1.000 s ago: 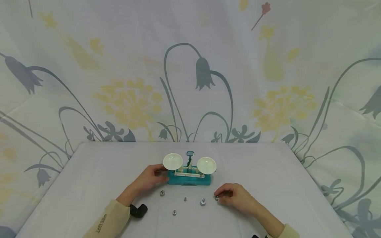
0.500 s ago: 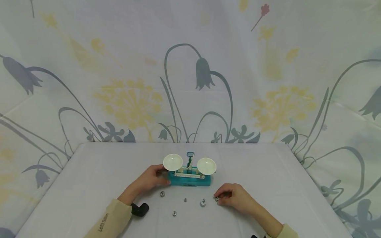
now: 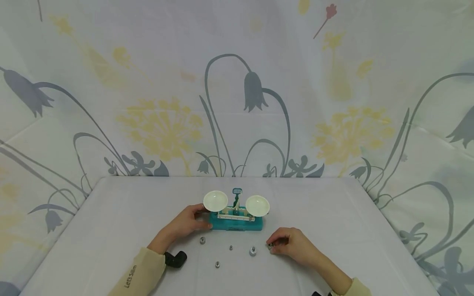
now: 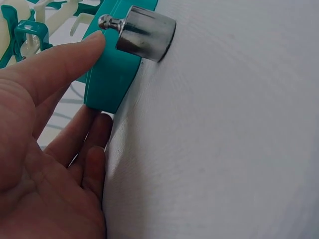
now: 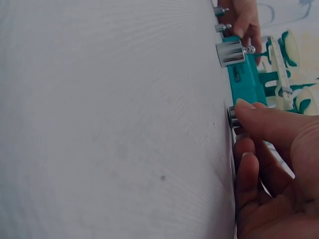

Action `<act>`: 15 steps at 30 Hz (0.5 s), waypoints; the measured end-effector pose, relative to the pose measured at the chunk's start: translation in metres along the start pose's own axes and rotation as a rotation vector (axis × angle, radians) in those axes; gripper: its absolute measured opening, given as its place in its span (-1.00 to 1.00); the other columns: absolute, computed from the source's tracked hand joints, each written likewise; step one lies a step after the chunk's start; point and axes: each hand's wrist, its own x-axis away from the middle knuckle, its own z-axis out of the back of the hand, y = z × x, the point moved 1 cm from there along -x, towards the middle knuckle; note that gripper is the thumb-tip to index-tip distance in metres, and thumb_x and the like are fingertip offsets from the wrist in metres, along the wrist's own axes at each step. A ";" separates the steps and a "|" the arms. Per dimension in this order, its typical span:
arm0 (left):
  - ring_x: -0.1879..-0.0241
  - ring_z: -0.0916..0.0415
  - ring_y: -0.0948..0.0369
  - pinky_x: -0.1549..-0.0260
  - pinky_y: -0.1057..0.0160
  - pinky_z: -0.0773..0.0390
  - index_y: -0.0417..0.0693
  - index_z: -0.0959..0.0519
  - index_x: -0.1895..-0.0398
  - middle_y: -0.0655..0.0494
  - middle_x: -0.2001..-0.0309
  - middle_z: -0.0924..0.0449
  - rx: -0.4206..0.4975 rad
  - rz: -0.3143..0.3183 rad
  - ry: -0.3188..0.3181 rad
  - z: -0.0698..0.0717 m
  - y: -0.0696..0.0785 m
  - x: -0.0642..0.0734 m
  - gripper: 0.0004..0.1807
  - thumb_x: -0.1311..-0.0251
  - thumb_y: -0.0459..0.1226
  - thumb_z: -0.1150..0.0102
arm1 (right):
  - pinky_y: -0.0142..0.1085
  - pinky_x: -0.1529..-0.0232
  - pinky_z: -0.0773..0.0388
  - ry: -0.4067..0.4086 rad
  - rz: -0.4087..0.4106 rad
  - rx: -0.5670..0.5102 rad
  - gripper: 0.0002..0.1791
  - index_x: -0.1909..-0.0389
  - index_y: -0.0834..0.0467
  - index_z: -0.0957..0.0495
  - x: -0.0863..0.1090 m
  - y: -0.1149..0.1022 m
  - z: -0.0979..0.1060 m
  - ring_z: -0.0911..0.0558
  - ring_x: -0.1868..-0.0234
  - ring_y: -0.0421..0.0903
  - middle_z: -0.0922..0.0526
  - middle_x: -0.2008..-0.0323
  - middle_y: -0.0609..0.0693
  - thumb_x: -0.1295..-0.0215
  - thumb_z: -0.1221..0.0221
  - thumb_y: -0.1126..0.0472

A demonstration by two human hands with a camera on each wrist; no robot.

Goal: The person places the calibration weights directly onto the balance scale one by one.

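Note:
A teal balance scale point(image 3: 236, 224) with two white pans stands on the white-covered table, its left pan higher than the right. My left hand point(image 3: 187, 222) grips the left end of its base, thumb at the front and other fingers round the end and behind. To the right of the scale, my right hand point(image 3: 296, 246) pinches a small metal weight point(image 5: 232, 117) between thumb and fingers, low at the table surface. Most of that weight is hidden by the fingertips. Beside it stands a larger knobbed weight point(image 3: 253, 251).
More metal weights stand in front of the scale: one near the left hand point(image 3: 202, 240), a tiny weight point(image 3: 231, 248) in the middle, and a small weight point(image 3: 217, 264) closer to me. A floral-printed cloth point(image 3: 237, 123) hangs behind the table.

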 end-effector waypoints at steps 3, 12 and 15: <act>-0.32 -0.32 -0.15 -0.33 -0.19 -0.19 -0.23 -0.50 -0.24 -0.08 -0.19 -0.53 -0.002 -0.004 -0.002 0.000 0.001 0.001 -0.38 -0.06 -0.35 -0.45 | -0.39 0.24 -0.51 -0.001 0.009 -0.012 -0.81 0.22 0.06 -0.73 0.000 0.000 0.000 -0.55 0.27 -0.22 -0.70 0.24 -0.11 -0.12 -0.42 0.26; -0.29 -0.33 -0.16 -0.32 -0.21 -0.19 -0.26 -0.50 -0.24 -0.10 -0.18 -0.53 -0.021 -0.022 -0.006 0.001 0.004 0.002 -0.40 -0.09 -0.35 -0.43 | -0.37 0.25 -0.51 0.020 0.012 -0.025 -0.79 0.18 0.07 -0.71 0.001 0.000 0.000 -0.54 0.28 -0.21 -0.69 0.25 -0.10 -0.13 -0.41 0.27; -0.29 -0.33 -0.16 -0.32 -0.22 -0.18 -0.27 -0.49 -0.25 -0.11 -0.18 -0.53 -0.006 -0.030 -0.008 0.001 0.005 0.003 -0.39 -0.09 -0.36 -0.43 | -0.37 0.23 -0.53 0.024 -0.006 -0.024 -0.79 0.18 0.06 -0.71 0.001 0.000 0.001 -0.56 0.25 -0.20 -0.68 0.23 -0.10 -0.15 -0.41 0.25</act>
